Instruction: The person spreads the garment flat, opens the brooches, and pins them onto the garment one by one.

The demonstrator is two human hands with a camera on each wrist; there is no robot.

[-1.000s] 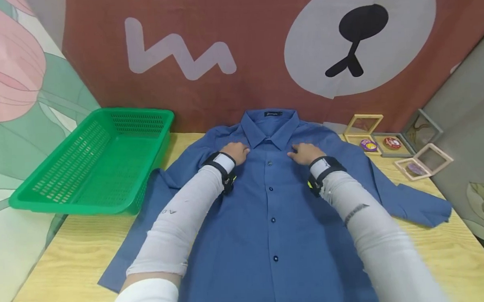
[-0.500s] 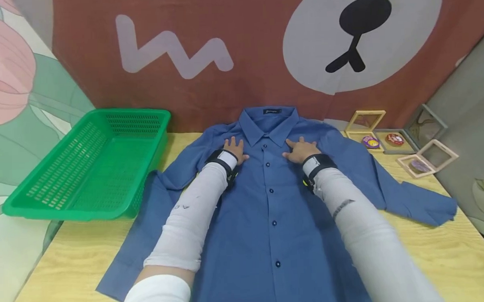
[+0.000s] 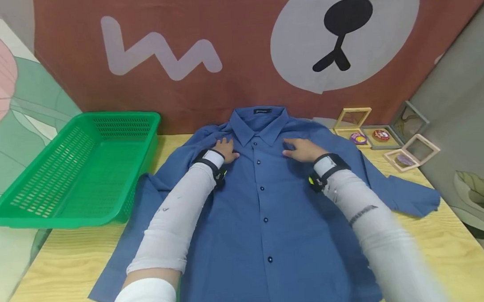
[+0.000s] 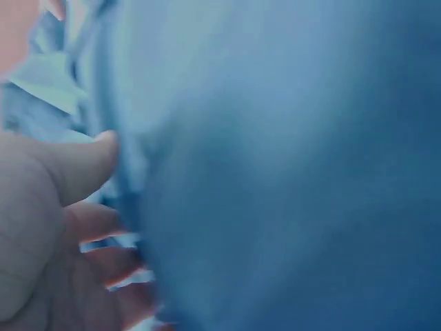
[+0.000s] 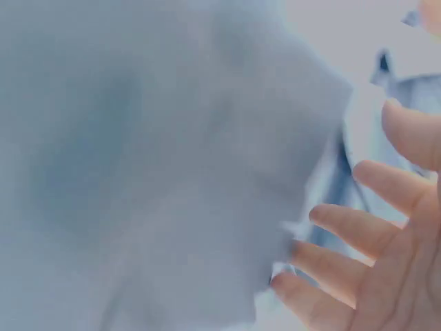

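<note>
A blue button-up shirt lies front side up on the table, its collar toward the back wall and its sleeves spread to both sides. My left hand rests on the chest just left of the collar, fingers spread. On the other side of the button row, my right hand is over the chest with thumb and fingers extended. In the right wrist view the right hand's fingers are straight and apart, with nothing between them. The left wrist view shows the left thumb and fingers against blurred blue cloth.
A green plastic basket stands at the left, beside the shirt's left-lying sleeve. Several small open frames holding round badges sit at the back right. A brown printed cloth hangs behind the wooden table.
The fingers of both hands, bent a second ago, have spread out on the shirt. My right hand has since shifted slightly outward from the button row. The head view has turned slightly right.
</note>
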